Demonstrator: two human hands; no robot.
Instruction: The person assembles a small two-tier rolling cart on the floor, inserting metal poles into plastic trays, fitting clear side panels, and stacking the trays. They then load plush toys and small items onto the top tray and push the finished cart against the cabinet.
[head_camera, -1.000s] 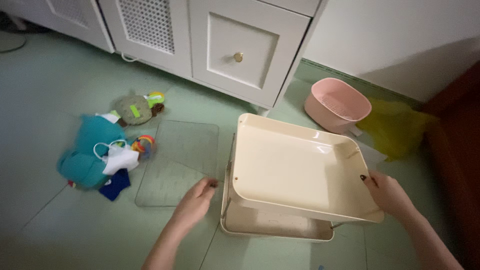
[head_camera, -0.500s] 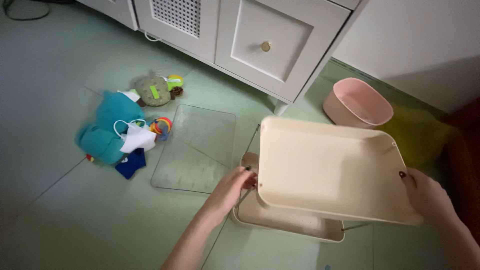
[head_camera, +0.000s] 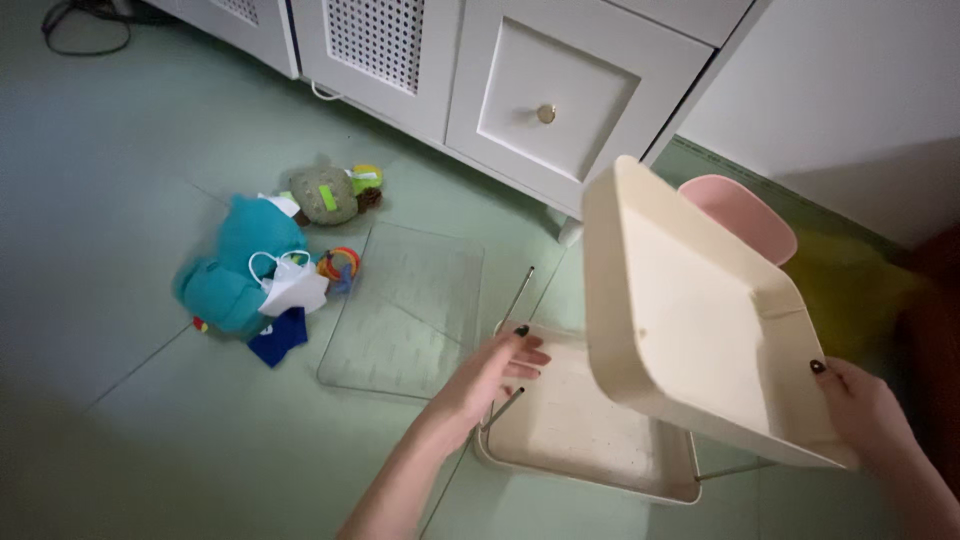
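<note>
Right hand (head_camera: 868, 412) clamps the tilted cream tray (head_camera: 690, 320) at its corner, bearing its weight; left hand (head_camera: 490, 372), fingers loosely apart, hovers over the lower tray (head_camera: 580, 440), steadying nothing.

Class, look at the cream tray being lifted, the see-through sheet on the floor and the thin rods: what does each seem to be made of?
Cream tray: probably moulded plastic, matte; rounded corners and an even rim, held by the right hand.
Clear sheet: likely transparent plastic with a fine texture; the green floor shows through.
Rods: seemingly metal, thin, straight and grey.
</note>
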